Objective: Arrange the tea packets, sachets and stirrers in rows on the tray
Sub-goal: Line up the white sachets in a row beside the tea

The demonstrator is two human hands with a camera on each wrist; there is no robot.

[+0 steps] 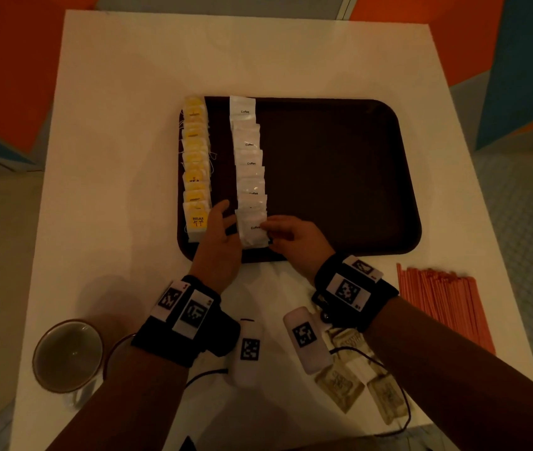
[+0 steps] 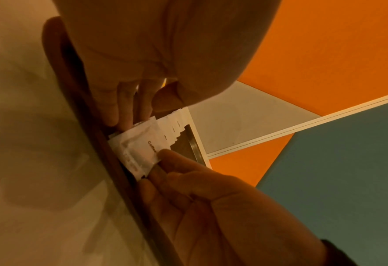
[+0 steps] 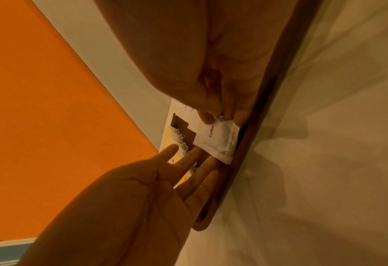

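A dark brown tray [image 1: 339,177] lies on the white table. Along its left edge runs a row of yellow tea packets [image 1: 195,164], with a row of overlapping white coffee sachets [image 1: 249,157] beside it. My right hand [image 1: 270,231] pinches the right edge of the nearest coffee sachet [image 1: 253,229] at the tray's front rim, thumb on top [image 2: 165,154]. My left hand [image 1: 226,219] is flat with straight fingers [image 3: 188,162], whose tips touch that sachet's left edge [image 2: 138,147]. A bundle of orange stirrers [image 1: 444,304] lies on the table to the right of the tray.
Several brown sachets [image 1: 343,382] lie on the table under my right forearm. A round cup [image 1: 68,354] stands at the front left corner. The tray's right two thirds are bare. Orange and blue floor panels surround the table.
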